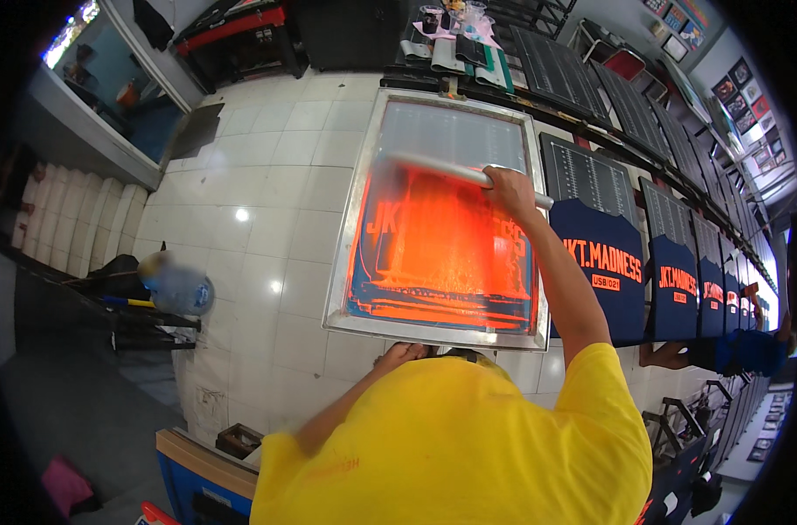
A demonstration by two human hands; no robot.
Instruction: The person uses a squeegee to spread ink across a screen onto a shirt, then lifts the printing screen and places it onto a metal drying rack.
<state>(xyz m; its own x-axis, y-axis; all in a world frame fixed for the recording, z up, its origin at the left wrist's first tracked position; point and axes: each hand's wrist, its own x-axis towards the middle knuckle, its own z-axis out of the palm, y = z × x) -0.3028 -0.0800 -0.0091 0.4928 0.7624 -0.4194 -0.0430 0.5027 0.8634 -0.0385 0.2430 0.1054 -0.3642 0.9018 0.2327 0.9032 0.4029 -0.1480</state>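
Observation:
My right hand is wrapped round a squeegee with a pale bar, blurred at its left end. It lies across a silver-framed printing screen, toward the far part of the mesh. Bright orange ink covers much of the mesh on the near side of the squeegee, with streaks along the near edge. Close to my waist, just below the screen's near edge, my left hand is closed; what its fingers hold is hidden. Lettering shows faintly through the mesh.
To the right, dark blue shirts with orange print lie on a row of black boards. Another person stands farther along the row. Cups and cloths sit at the far end; a water jug is at the left.

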